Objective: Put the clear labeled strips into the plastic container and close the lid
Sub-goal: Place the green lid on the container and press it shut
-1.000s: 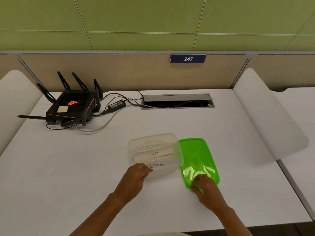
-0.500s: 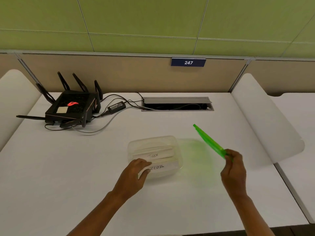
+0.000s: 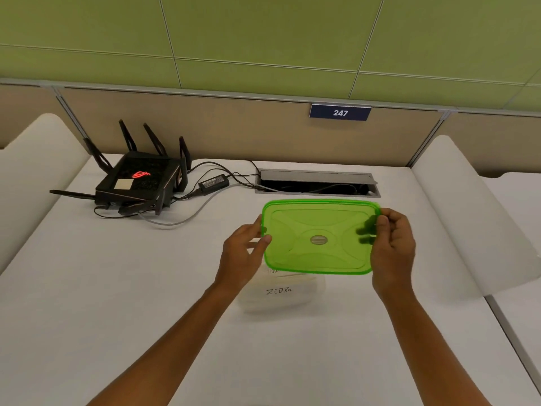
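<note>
A translucent green lid is held flat in the air between both hands, above the far part of the clear plastic container. My left hand grips the lid's left edge and my right hand grips its right edge. The container sits on the white desk, mostly hidden by the lid. Inside it lies a clear strip labeled ZEBRA; a second strip's label peeks out just under the lid's near edge.
A black router with antennas and cables stands at the back left. A power adapter lies next to it. An open cable hatch is set into the desk behind the lid. White dividers flank the desk.
My right hand lifted the lid off the desk and brought it over the container. My left hand left the container's front and took the lid's left edge.
</note>
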Tool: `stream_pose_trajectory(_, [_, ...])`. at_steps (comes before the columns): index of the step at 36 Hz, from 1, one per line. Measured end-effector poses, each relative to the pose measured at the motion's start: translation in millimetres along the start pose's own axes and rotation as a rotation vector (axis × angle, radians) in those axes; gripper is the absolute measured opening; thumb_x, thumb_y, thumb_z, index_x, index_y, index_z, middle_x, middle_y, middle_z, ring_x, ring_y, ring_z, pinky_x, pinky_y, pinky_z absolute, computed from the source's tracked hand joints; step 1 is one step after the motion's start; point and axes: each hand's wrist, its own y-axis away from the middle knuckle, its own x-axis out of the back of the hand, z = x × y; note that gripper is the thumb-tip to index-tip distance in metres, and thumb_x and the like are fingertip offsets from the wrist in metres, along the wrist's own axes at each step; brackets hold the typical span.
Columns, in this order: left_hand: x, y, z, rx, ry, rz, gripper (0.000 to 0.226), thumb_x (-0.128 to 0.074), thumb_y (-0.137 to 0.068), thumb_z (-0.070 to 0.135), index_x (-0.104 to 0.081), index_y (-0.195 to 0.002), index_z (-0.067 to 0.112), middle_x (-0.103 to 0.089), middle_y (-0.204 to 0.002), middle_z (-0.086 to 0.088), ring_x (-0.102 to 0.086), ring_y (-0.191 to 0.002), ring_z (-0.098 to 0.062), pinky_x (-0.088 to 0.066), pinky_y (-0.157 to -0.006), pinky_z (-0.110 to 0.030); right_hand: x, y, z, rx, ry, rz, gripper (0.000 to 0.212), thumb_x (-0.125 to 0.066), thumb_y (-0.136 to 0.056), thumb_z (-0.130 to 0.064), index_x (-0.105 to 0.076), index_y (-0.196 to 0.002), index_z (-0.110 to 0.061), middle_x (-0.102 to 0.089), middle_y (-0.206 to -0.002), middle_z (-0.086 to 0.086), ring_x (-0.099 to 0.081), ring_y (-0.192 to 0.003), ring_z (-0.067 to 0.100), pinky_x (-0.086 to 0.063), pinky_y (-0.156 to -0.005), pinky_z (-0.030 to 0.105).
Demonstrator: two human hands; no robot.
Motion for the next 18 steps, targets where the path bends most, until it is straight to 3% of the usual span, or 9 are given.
stream_pose_trajectory(6, [14,-2,-13,0.15,-0.05,0.105,0.046,-0.069,-0.095,0.008,-0.061,-0.14,0.011,-0.068,-0.098,-0.003,-0.063,-0.081,-0.006,-0.056,-0.078,-0.014,-29,-6,26,-0.184,0.01,-0.036,0.014,-0.051,-0.105,-0.015,-0.065,-0.109,-0.013,-0.068,-0.09,0.009,-0.069,-0.073,0.023,-0.06,-0.063,0.04])
stream_pose_trajectory(10, [21,2,-26,0.246,-0.171,0.112,0.041,-0.07,-0.094,0.013,-0.067,-0.135,0.015,-0.069,-0.098,-0.005,-0.066,-0.084,-0.017,-0.056,-0.083,-0.032,-43,-10,50,-0.265,0.08,-0.059,0.012,-0.059,-0.101,-0.017,-0.071,-0.103,-0.016,-0.069,-0.095,0.017,-0.068,-0.073,0.023,-0.063,-0.063,0.045])
stream_pose_trajectory(13, [24,6,-33,0.296,-0.263,0.068,0.036,-0.07,-0.094,0.014,-0.071,-0.13,0.016,-0.07,-0.1,-0.011,-0.068,-0.09,-0.025,-0.054,-0.084,-0.035,-50,-11,67,-0.308,0.147,-0.103,0.009,-0.064,-0.097,-0.018,-0.073,-0.101,-0.017,-0.069,-0.094,0.015,-0.07,-0.076,0.029,-0.064,-0.062,0.044])
stream_pose_trajectory(16, [25,10,-41,0.35,-0.324,0.051,0.034,-0.071,-0.093,0.017,-0.073,-0.127,0.013,-0.07,-0.1,-0.013,-0.068,-0.093,-0.03,-0.054,-0.085,-0.04,-54,-10,84,-0.3,0.273,-0.167,0.015,-0.07,-0.093,-0.019,-0.073,-0.108,-0.015,-0.069,-0.087,0.008,-0.069,-0.067,0.015,-0.061,-0.058,0.034])
stream_pose_trajectory(18, [24,13,-45,0.378,-0.367,0.048,0.035,-0.071,-0.094,0.018,-0.072,-0.127,0.011,-0.07,-0.098,-0.015,-0.068,-0.095,-0.031,-0.051,-0.084,-0.036,-55,-8,96,-0.29,0.341,-0.199,0.017,-0.073,-0.09,-0.022,-0.075,-0.107,-0.02,-0.069,-0.079,0.001,-0.069,-0.065,0.013,-0.063,-0.067,0.042])
